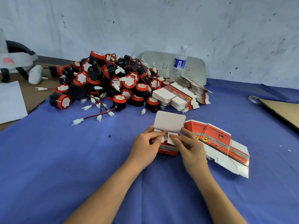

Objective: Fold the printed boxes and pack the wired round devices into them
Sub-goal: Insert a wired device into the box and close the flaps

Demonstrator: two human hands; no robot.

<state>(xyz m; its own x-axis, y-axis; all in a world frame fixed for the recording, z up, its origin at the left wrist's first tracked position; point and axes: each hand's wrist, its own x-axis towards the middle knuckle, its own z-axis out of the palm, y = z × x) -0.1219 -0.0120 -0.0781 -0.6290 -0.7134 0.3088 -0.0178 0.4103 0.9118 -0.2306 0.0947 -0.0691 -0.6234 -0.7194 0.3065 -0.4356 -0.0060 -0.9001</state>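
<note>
Left hand [144, 147] and right hand [188, 147] each pinch a side flap of the box [168, 150], whose lid stands open and whose contents are hidden. Flat boxes [223, 143] fan just right of it. Beyond the box are more stacks [178, 97] and heaped devices [110, 78], so most of the packing likely remains.

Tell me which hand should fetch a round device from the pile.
Left, probably: the left hand grips the box on the side toward the pile; the right hand is farther away.

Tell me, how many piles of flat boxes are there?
3: a fanned pile beside the right hand, a banded pile by the device heap, another fanned pile behind it. The heap may hide more.
</note>
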